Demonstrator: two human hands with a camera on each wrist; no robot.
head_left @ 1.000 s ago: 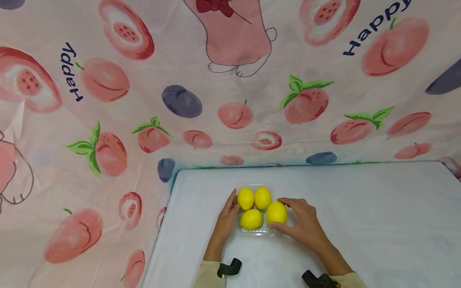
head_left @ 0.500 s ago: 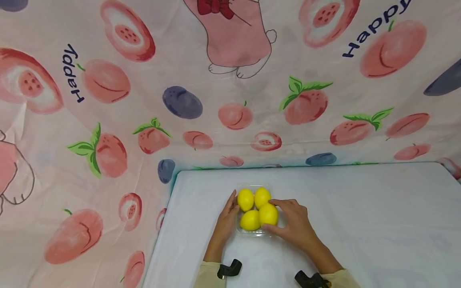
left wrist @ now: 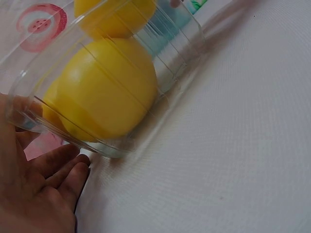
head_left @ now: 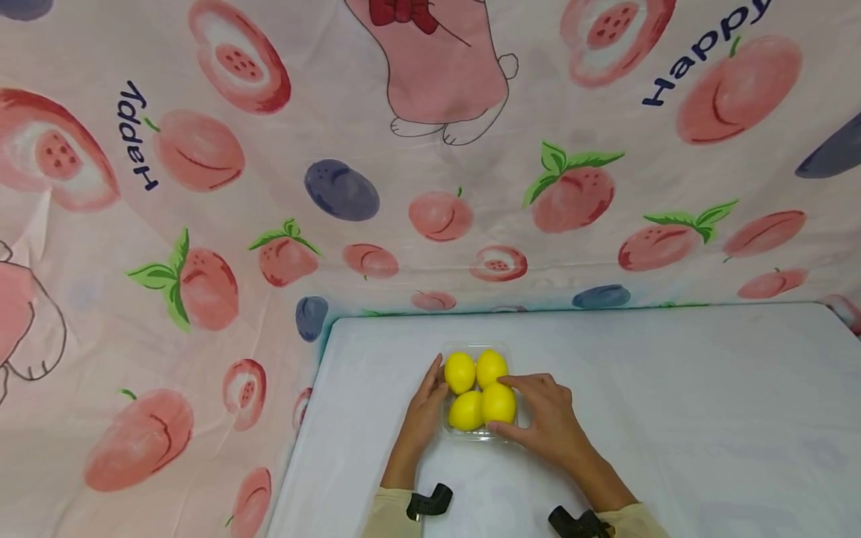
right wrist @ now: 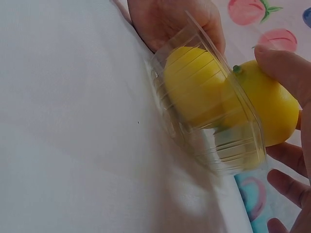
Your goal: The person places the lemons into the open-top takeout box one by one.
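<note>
A clear plastic container (head_left: pixel 479 436) stands on the white table with three yellow lemons inside: one at its back left (head_left: pixel 460 373), one at the back right (head_left: pixel 492 366), one at the front left (head_left: pixel 464 412). My right hand (head_left: pixel 551 418) pinches a fourth lemon (head_left: pixel 500 403) between thumb and fingers over the front right corner. In the right wrist view this lemon (right wrist: pixel 274 107) sits partly above the rim, a green stem nub on its end. My left hand (head_left: pixel 422 409) rests along the container's left side, fingers fairly straight; the left wrist view shows its fingers (left wrist: pixel 60 170) beside the wall.
The white tabletop (head_left: pixel 673 403) stretches to the right of the container. Behind and to the left hangs a pink cloth (head_left: pixel 377 299) printed with fruit, meeting the table's back and left edges. Black wrist cameras sit on both wrists.
My right hand has carried its lemon left, from outside the container's right edge to over its front right corner, beside the front left lemon. My left hand has stayed in place.
</note>
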